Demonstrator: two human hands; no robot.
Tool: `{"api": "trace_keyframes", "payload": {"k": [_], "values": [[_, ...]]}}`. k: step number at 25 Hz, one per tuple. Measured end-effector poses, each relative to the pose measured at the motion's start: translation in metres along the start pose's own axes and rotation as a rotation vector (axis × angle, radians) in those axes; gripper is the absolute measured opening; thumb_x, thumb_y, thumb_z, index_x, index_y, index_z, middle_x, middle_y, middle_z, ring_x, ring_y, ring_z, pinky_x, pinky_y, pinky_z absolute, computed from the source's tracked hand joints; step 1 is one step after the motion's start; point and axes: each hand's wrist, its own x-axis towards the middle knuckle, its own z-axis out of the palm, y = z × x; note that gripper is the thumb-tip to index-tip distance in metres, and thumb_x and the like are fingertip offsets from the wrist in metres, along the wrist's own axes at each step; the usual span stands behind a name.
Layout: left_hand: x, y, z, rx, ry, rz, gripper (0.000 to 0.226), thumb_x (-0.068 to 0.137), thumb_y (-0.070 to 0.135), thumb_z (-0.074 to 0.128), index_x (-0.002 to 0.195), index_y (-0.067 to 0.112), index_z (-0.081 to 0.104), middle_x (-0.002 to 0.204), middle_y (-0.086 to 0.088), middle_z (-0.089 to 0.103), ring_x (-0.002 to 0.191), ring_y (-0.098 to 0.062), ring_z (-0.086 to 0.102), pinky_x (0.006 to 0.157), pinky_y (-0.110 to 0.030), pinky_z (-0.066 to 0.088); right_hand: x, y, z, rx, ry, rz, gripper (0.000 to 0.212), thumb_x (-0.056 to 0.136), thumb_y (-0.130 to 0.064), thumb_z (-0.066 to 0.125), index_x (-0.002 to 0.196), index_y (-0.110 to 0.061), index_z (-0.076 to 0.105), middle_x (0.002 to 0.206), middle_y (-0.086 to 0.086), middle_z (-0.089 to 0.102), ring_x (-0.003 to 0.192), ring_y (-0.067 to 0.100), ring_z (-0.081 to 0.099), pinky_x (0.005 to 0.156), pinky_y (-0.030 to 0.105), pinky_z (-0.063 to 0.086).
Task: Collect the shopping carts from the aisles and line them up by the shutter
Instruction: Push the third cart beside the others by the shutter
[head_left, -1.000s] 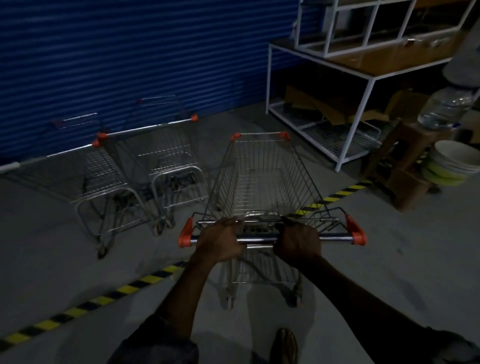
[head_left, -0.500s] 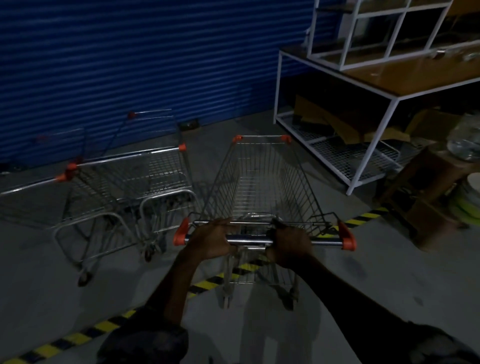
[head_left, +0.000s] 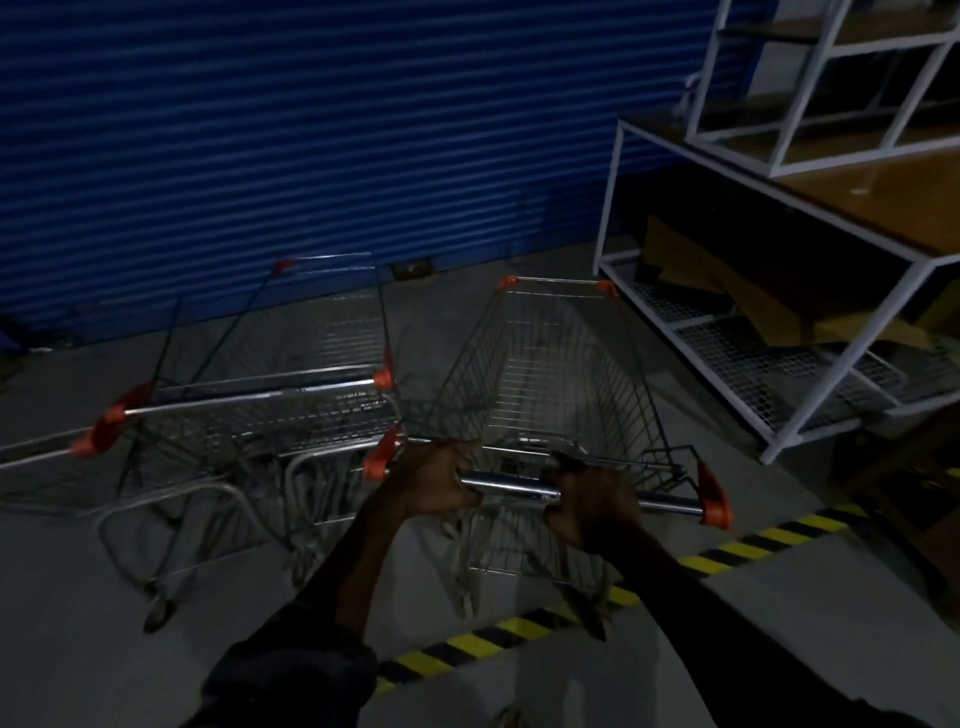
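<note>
Since a second ago your cart (head_left: 550, 374) has rolled forward over the yellow-and-black striped tape (head_left: 467, 644). The tape now runs under its rear wheels rather than ahead of them, and the blue shutter (head_left: 311, 130) fills more of the view.

Your left hand (head_left: 431, 480) is wrapped round the chrome handle bar (head_left: 511, 488) near its left orange cap. Your right hand (head_left: 592, 512) is clamped round the same bar further right, with bare chrome between the two hands.

The cart's basket points at the shutter, and its front orange corners are near the foot of the shutter but not touching it. Two parked carts (head_left: 270, 415) stand just beside it on the left, also facing the shutter. The nearer one's orange handle end lies close to your cart's left side.

On the right, a white-framed worktop (head_left: 883, 197) stands on the grey floor (head_left: 78, 623). Flattened cardboard (head_left: 727, 296) lies on its mesh shelf (head_left: 779, 374) below.

The frame is too dark and blurred to read any lettering on the carts.
</note>
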Motion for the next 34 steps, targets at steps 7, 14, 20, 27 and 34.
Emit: {"api": "trace_keyframes", "payload": {"k": [7, 14, 20, 27, 34], "values": [[0.098, -0.049, -0.021, 0.279, 0.208, 0.174, 0.046, 0.072, 0.041, 0.057, 0.112, 0.024, 0.074, 0.152, -0.006, 0.050, 0.142, -0.031, 0.042, 0.116, -0.047, 0.029, 0.133, 0.020, 0.000, 0.058, -0.019, 0.020, 0.052, 0.076, -0.052, 0.054, 0.126, -0.039, 0.064, 0.154, -0.009, 0.047, 0.118, 0.023, 0.065, 0.093, 0.036, 0.052], [0.202, -0.091, -0.042, 0.299, 0.149, 0.132, 0.039, 0.073, 0.052, 0.059, 0.094, 0.026, 0.078, 0.136, 0.000, 0.063, 0.132, -0.029, 0.053, 0.108, -0.047, 0.039, 0.258, 0.054, -0.012, 0.016, -0.049, -0.025, 0.045, 0.081, -0.052, 0.054, 0.119, -0.032, 0.068, 0.150, -0.008, 0.050, 0.113, 0.025, 0.067, 0.092, 0.038, 0.053], [0.269, -0.135, -0.053, 0.353, 0.196, 0.064, 0.037, 0.069, 0.051, 0.065, 0.092, 0.026, 0.079, 0.119, 0.007, 0.072, 0.116, -0.019, 0.064, 0.101, -0.034, 0.042, 0.339, 0.065, -0.012, 0.079, -0.029, -0.106, 0.043, 0.080, -0.047, 0.055, 0.117, -0.029, 0.067, 0.141, -0.005, 0.057, 0.111, 0.027, 0.066, 0.090, 0.036, 0.049], [0.314, -0.136, -0.055, 0.496, 0.259, -0.231, 0.052, 0.071, 0.051, 0.051, 0.116, 0.030, 0.067, 0.135, -0.002, 0.060, 0.127, -0.037, 0.053, 0.104, -0.061, 0.026, 0.409, 0.083, -0.012, 0.106, -0.038, -0.192, 0.061, 0.070, -0.053, 0.045, 0.123, -0.032, 0.065, 0.142, -0.003, 0.055, 0.117, 0.028, 0.062, 0.095, 0.041, 0.050], [0.278, -0.127, -0.028, 0.363, 0.336, -0.271, 0.106, 0.064, 0.039, 0.080, 0.157, 0.014, 0.037, 0.163, -0.016, 0.031, 0.151, -0.037, 0.024, 0.117, -0.055, 0.021, 0.426, 0.099, 0.002, 0.034, 0.177, -0.232, 0.057, 0.060, -0.034, 0.073, 0.114, -0.018, 0.070, 0.148, 0.013, 0.048, 0.138, 0.036, 0.038, 0.108, 0.059, 0.033]]}}
